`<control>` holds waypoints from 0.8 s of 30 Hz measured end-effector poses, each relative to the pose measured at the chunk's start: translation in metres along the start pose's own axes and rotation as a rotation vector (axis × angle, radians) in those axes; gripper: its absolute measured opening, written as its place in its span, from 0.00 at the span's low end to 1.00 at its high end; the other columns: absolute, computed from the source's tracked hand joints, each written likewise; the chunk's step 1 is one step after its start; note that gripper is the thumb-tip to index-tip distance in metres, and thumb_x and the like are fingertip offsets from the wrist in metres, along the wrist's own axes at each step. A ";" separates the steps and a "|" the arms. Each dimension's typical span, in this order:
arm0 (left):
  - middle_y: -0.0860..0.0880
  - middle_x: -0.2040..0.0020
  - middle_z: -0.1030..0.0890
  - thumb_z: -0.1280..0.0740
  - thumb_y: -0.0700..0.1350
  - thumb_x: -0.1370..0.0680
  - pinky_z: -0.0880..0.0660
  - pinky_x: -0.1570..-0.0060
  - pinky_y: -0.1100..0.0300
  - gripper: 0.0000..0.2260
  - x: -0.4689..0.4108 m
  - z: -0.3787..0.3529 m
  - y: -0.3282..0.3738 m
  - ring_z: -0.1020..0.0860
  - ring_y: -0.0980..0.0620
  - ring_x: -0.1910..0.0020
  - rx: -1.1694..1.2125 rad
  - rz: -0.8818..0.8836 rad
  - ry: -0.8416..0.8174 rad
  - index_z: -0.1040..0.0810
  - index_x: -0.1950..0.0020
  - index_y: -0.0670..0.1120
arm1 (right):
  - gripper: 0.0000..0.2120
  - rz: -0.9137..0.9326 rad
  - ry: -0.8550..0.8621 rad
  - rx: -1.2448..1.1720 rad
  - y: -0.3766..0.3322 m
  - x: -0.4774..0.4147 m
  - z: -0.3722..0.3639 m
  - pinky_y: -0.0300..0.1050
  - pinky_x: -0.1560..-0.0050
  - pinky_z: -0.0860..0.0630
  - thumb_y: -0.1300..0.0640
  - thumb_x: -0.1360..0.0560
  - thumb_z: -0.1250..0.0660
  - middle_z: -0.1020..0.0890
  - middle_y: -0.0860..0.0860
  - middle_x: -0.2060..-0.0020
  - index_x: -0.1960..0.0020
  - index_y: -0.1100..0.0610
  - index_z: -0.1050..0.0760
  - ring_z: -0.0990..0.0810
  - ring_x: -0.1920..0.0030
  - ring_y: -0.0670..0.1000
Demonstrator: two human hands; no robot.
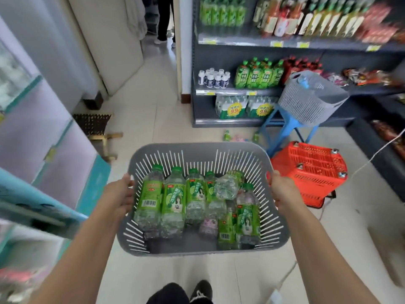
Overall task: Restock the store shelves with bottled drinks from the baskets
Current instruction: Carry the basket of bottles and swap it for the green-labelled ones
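Note:
I carry a grey slotted basket (197, 150) at waist height over the tiled floor. My left hand (117, 196) grips its left rim and my right hand (283, 190) grips its right rim. Inside lie several green-labelled drink bottles (174, 200) on their sides, plus a clear crumpled-looking one (228, 186). The dark store shelves (238, 92) stand ahead on the right, stocked with green bottles, white bottles and packs of water.
A second grey basket (311, 99) sits on a blue stool (282, 126) beside the shelves. A red shopping basket (311, 172) lies on the floor at right. Loose small bottles (226, 135) lie near the shelf foot. Freezer cabinets (43, 128) line the left. A person's legs (164, 20) stand in the far doorway.

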State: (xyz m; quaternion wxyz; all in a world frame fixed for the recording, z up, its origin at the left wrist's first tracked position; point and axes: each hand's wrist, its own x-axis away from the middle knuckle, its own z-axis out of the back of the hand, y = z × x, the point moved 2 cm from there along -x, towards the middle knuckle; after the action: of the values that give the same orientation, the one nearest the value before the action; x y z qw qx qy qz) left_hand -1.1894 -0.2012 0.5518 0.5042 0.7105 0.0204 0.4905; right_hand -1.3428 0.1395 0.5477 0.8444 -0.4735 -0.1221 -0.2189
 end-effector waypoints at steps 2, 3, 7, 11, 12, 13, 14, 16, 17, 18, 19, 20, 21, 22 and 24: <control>0.55 0.84 0.42 0.46 0.53 0.17 0.50 0.83 0.75 0.16 -0.025 -0.041 0.018 0.46 0.60 0.88 -0.023 0.004 -0.034 0.35 0.61 0.47 | 0.20 -0.002 0.026 0.000 -0.014 -0.035 0.013 0.43 0.61 0.35 0.46 0.19 0.47 0.26 0.59 0.57 0.50 0.60 0.26 0.28 0.58 0.55; 0.55 0.84 0.42 0.46 0.52 0.17 0.50 0.83 0.75 0.16 -0.036 -0.062 0.027 0.46 0.60 0.88 -0.040 0.007 -0.047 0.35 0.61 0.47 | 0.19 -0.013 0.045 -0.003 -0.019 -0.054 0.020 0.45 0.58 0.35 0.46 0.19 0.47 0.26 0.60 0.57 0.53 0.60 0.26 0.28 0.58 0.55; 0.54 0.84 0.41 0.46 0.51 0.16 0.49 0.83 0.76 0.16 -0.084 -0.149 0.064 0.46 0.59 0.88 -0.115 0.020 -0.116 0.34 0.61 0.46 | 0.19 -0.086 0.114 -0.055 -0.037 -0.124 0.045 0.44 0.68 0.37 0.47 0.18 0.46 0.24 0.59 0.62 0.55 0.60 0.26 0.28 0.64 0.54; 0.54 0.84 0.41 0.46 0.51 0.16 0.50 0.83 0.75 0.16 -0.129 -0.245 0.100 0.46 0.60 0.88 -0.184 0.000 -0.199 0.34 0.62 0.46 | 0.20 -0.170 0.204 -0.124 -0.050 -0.190 0.068 0.44 0.69 0.35 0.47 0.18 0.45 0.25 0.57 0.65 0.57 0.61 0.26 0.28 0.67 0.55; 0.55 0.84 0.41 0.45 0.51 0.16 0.50 0.83 0.75 0.16 -0.138 -0.270 0.108 0.46 0.60 0.88 -0.205 -0.005 -0.216 0.34 0.62 0.46 | 0.20 -0.191 0.224 -0.149 -0.052 -0.208 0.075 0.44 0.67 0.34 0.47 0.18 0.45 0.26 0.56 0.66 0.58 0.60 0.26 0.28 0.68 0.54; 0.55 0.84 0.41 0.45 0.50 0.16 0.50 0.83 0.76 0.16 -0.146 -0.295 0.117 0.47 0.60 0.88 -0.229 -0.011 -0.231 0.34 0.62 0.46 | 0.20 -0.214 0.247 -0.173 -0.055 -0.224 0.082 0.44 0.66 0.33 0.47 0.18 0.45 0.26 0.56 0.67 0.60 0.59 0.27 0.29 0.68 0.54; 0.55 0.84 0.41 0.45 0.50 0.16 0.50 0.83 0.76 0.16 -0.154 -0.320 0.125 0.47 0.60 0.88 -0.254 -0.017 -0.246 0.34 0.62 0.46 | 0.20 -0.231 0.271 -0.193 -0.059 -0.238 0.089 0.43 0.67 0.35 0.47 0.18 0.45 0.26 0.55 0.67 0.62 0.59 0.28 0.30 0.69 0.53; 0.55 0.84 0.41 0.46 0.50 0.16 0.50 0.82 0.76 0.16 -0.167 -0.370 0.140 0.47 0.60 0.88 -0.302 -0.023 -0.270 0.34 0.63 0.46 | 0.18 -0.271 0.305 -0.230 -0.067 -0.265 0.108 0.43 0.70 0.38 0.49 0.18 0.45 0.27 0.54 0.67 0.61 0.58 0.29 0.31 0.69 0.52; 0.55 0.84 0.41 0.46 0.50 0.16 0.50 0.82 0.76 0.16 -0.173 -0.395 0.147 0.47 0.60 0.88 -0.328 -0.025 -0.280 0.34 0.63 0.46 | 0.17 -0.281 0.323 -0.245 -0.071 -0.277 0.118 0.43 0.70 0.39 0.49 0.18 0.45 0.28 0.54 0.67 0.59 0.58 0.28 0.32 0.69 0.51; 0.55 0.84 0.41 0.46 0.50 0.16 0.50 0.82 0.76 0.16 -0.178 -0.420 0.153 0.47 0.60 0.88 -0.359 -0.026 -0.290 0.34 0.62 0.46 | 0.15 -0.293 0.338 -0.258 -0.074 -0.289 0.129 0.43 0.70 0.39 0.50 0.17 0.45 0.28 0.53 0.66 0.55 0.59 0.28 0.32 0.68 0.50; 0.55 0.84 0.41 0.46 0.50 0.16 0.50 0.83 0.76 0.16 -0.183 -0.445 0.157 0.46 0.60 0.88 -0.392 -0.028 -0.303 0.33 0.62 0.46 | 0.14 -0.298 0.357 -0.271 -0.075 -0.303 0.139 0.42 0.70 0.39 0.51 0.17 0.45 0.28 0.54 0.65 0.53 0.59 0.28 0.33 0.68 0.50; 0.54 0.83 0.41 0.45 0.51 0.17 0.49 0.83 0.76 0.16 -0.188 -0.471 0.160 0.46 0.59 0.88 -0.417 -0.027 -0.319 0.33 0.62 0.46 | 0.14 -0.307 0.376 -0.276 -0.073 -0.319 0.150 0.42 0.70 0.39 0.52 0.17 0.46 0.26 0.55 0.64 0.52 0.60 0.28 0.33 0.68 0.50; 0.54 0.83 0.41 0.45 0.50 0.17 0.49 0.83 0.76 0.16 -0.193 -0.497 0.161 0.45 0.59 0.88 -0.435 -0.026 -0.338 0.33 0.63 0.46 | 0.13 -0.320 0.388 -0.276 -0.072 -0.334 0.160 0.42 0.70 0.40 0.53 0.17 0.46 0.26 0.57 0.62 0.51 0.60 0.28 0.33 0.68 0.50; 0.55 0.83 0.41 0.45 0.49 0.17 0.50 0.84 0.75 0.16 -0.197 -0.521 0.160 0.45 0.59 0.88 -0.447 -0.025 -0.355 0.33 0.63 0.46 | 0.13 -0.329 0.400 -0.278 -0.069 -0.351 0.171 0.42 0.70 0.40 0.53 0.18 0.46 0.26 0.57 0.62 0.51 0.61 0.28 0.33 0.68 0.50; 0.54 0.84 0.41 0.46 0.49 0.16 0.50 0.85 0.75 0.17 -0.205 -0.570 0.157 0.45 0.59 0.88 -0.456 -0.032 -0.388 0.34 0.64 0.46 | 0.14 -0.342 0.420 -0.283 -0.061 -0.388 0.192 0.42 0.70 0.40 0.53 0.18 0.46 0.27 0.56 0.65 0.52 0.61 0.27 0.33 0.69 0.51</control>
State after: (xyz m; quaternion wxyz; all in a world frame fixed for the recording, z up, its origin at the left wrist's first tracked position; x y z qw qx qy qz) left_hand -1.7775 0.0116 0.5346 0.6530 0.6590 -0.1758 0.3293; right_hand -1.7117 0.3742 0.5331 0.7277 -0.5033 0.0091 -0.4658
